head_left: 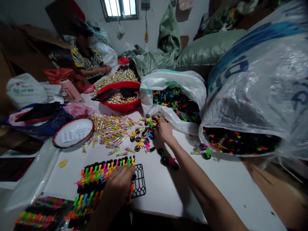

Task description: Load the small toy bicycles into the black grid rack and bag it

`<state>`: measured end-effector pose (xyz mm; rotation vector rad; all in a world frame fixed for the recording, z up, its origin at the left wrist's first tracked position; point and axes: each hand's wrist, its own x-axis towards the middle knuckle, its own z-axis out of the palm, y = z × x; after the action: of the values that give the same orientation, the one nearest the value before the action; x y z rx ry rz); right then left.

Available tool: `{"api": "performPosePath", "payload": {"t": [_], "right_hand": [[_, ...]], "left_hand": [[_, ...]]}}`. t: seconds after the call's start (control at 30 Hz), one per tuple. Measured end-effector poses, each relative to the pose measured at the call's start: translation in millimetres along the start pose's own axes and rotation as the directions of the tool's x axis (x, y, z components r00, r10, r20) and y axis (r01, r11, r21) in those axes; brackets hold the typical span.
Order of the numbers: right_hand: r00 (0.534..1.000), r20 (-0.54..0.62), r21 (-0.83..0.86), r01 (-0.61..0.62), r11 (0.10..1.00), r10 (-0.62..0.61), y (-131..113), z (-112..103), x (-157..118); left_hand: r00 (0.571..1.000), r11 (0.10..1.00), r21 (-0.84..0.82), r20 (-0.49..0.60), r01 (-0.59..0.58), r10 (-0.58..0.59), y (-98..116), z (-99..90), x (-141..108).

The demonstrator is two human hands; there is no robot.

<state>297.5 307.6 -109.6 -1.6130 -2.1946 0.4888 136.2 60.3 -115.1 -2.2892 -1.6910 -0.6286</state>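
Note:
My left hand [120, 181] is curled over the right end of the rows of small plastic toy bicycles [96, 173], which stand upright in a black plastic tray [140, 181]. Its fingers close around a toy bicycle with an orange frame [131, 188], partly hidden. Farther forward, my right hand [165, 130] reaches to a loose heap of toy bicycles [147, 136] in yellow, pink, green and blue with black wheels. Its fingertips are pinched at the heap's edge on a toy bicycle, mostly covered by the hand.
Small wrapped candy tubes [110, 128] lie left of the heap. Behind are a red basin [120, 107] and an open sack [173, 75] of toy bicycles. A bigger sack [260, 80] bulges at right. An enamel tray [73, 133] stands left; a co-worker [88, 61] sits beyond.

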Motion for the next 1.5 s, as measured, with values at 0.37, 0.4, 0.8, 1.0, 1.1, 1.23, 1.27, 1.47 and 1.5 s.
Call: {"api": "performPosePath", "payload": {"t": [0.37,0.4,0.8,1.0,1.1,1.23,1.27,1.47,1.5], "right_hand": [[0.989,0.108,0.729,-0.010,0.685,-0.100,-21.9,-0.3,-163.2],[0.982,0.149,0.727,-0.028,0.686,-0.118,-29.4,12.2,-179.6],[0.940,0.117,0.408,0.250,0.878,-0.322,-45.8,61.6,-222.1],[0.868,0.262,0.247,0.362,0.899,-0.422,-50.7,50.7,-215.2],[0.838,0.299,0.366,0.342,0.865,-0.457,-43.9,46.8,-212.9],[0.799,0.369,0.526,0.242,0.815,-0.475,-30.8,37.6,-194.9],[0.821,0.327,0.506,0.266,0.821,-0.468,-31.0,35.6,-185.4],[0.934,0.054,-0.074,0.356,0.932,-0.353,-49.7,41.3,-121.3],[0.934,0.058,-0.147,0.357,0.922,-0.353,-48.2,43.8,-117.0]], "left_hand": [[0.972,0.979,-0.058,0.145,0.196,-0.186,3.2,-16.6,22.6],[0.963,0.976,-0.029,0.170,0.216,-0.208,3.5,-19.4,24.5],[0.972,0.977,-0.105,0.163,0.187,-0.169,45.6,-44.8,-22.9],[0.990,0.997,-0.003,0.117,0.077,-0.076,43.4,-28.5,-24.4],[0.991,0.996,0.045,0.110,0.075,-0.080,46.0,-27.0,-30.5],[0.997,0.997,0.027,0.036,0.067,-0.068,56.5,-34.2,-38.6],[0.999,0.998,0.029,0.008,0.049,-0.050,57.5,-37.1,-37.5],[0.995,0.992,0.092,-0.059,0.082,-0.076,35.1,-45.8,2.8],[0.995,0.991,0.096,-0.014,0.096,-0.095,28.8,-43.6,9.8]]}}
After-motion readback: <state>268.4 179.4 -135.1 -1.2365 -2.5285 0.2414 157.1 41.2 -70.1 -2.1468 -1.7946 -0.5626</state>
